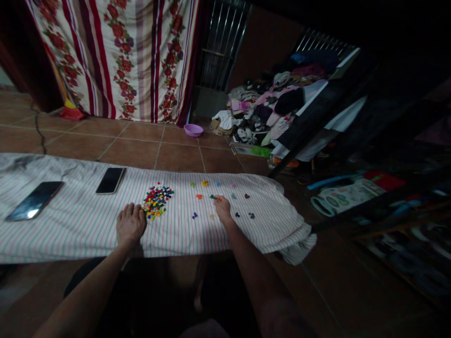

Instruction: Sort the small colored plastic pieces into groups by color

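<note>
Remaining mixed is the pile (pixel 157 202), colour groups (pixel 205 183) set right of it. Left hand (pixel 131 223) is flattened beside it, right hand (pixel 223 209) narrowed, hold unclear.

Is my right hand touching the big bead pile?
Apart. The head view shows striped cloth between your right hand and the bead pile.

Dim o/all, R side v. dark; glare on phone (pixel 34 202); edges stretched.
</note>
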Action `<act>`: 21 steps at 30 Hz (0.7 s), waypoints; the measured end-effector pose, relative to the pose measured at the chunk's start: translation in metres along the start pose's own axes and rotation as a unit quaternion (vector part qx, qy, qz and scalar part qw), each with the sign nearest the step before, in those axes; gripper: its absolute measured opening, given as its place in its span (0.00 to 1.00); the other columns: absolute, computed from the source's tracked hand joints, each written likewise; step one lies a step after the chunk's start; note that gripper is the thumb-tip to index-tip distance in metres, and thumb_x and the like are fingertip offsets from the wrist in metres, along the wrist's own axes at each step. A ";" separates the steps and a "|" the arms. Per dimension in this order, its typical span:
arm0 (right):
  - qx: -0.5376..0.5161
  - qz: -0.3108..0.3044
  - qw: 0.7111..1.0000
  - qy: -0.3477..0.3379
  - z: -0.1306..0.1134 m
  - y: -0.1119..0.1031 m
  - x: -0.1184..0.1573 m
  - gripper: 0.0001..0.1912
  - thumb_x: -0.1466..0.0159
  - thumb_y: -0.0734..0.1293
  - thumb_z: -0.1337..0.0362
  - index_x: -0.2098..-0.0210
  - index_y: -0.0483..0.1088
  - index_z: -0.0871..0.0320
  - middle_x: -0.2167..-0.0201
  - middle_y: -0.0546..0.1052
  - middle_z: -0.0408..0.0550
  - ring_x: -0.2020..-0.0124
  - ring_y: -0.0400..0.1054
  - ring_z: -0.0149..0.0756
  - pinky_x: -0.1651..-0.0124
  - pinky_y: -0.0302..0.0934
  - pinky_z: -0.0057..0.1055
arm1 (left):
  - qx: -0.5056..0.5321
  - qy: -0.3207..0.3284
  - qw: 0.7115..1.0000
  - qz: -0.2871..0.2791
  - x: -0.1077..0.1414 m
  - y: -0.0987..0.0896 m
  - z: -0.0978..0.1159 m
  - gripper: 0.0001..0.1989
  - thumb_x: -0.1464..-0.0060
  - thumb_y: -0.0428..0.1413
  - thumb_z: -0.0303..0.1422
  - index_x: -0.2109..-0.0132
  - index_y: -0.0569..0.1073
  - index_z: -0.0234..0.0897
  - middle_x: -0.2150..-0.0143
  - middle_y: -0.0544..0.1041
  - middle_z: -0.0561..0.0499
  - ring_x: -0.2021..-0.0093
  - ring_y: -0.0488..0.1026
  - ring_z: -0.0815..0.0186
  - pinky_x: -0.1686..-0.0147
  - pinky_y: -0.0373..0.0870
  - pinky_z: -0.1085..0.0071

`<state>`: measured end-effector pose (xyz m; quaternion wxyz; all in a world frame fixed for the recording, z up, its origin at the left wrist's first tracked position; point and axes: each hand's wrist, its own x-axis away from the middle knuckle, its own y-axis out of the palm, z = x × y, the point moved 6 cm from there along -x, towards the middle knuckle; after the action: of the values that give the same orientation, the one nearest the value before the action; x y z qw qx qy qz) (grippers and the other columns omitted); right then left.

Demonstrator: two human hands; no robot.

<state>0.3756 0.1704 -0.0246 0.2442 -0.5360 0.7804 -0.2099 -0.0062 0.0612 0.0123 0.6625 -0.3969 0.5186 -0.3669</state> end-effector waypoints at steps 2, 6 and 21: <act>0.002 0.000 1.000 0.028 0.000 0.001 -0.002 0.15 0.45 0.61 0.69 0.61 0.75 0.56 0.64 0.80 0.47 0.61 0.74 0.35 0.57 0.67 0.31 | 0.000 0.001 1.000 -0.002 0.000 0.001 0.000 0.22 0.37 0.39 0.36 0.47 0.71 0.31 0.43 0.71 0.38 0.42 0.64 0.52 0.44 0.60 0.57; 0.008 -0.003 0.998 0.055 -0.002 0.001 -0.002 0.17 0.45 0.61 0.69 0.60 0.76 0.56 0.63 0.80 0.48 0.60 0.74 0.36 0.55 0.67 0.31 | 0.007 -0.006 1.000 -0.006 -0.001 0.000 0.000 0.23 0.37 0.39 0.36 0.47 0.71 0.31 0.43 0.70 0.38 0.41 0.64 0.52 0.44 0.60 0.57; -0.058 0.007 0.998 0.021 -0.004 -0.003 0.004 0.17 0.45 0.61 0.67 0.59 0.75 0.57 0.63 0.80 0.49 0.61 0.73 0.38 0.55 0.67 0.35 | 0.033 -0.009 0.999 -0.002 -0.001 0.000 -0.001 0.22 0.38 0.40 0.36 0.47 0.71 0.31 0.43 0.70 0.36 0.40 0.63 0.52 0.43 0.58 0.55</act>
<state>0.3742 0.1662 -0.0206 0.1978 -0.5393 0.7998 -0.1740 -0.0074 0.0620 0.0122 0.6790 -0.3789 0.4995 -0.3819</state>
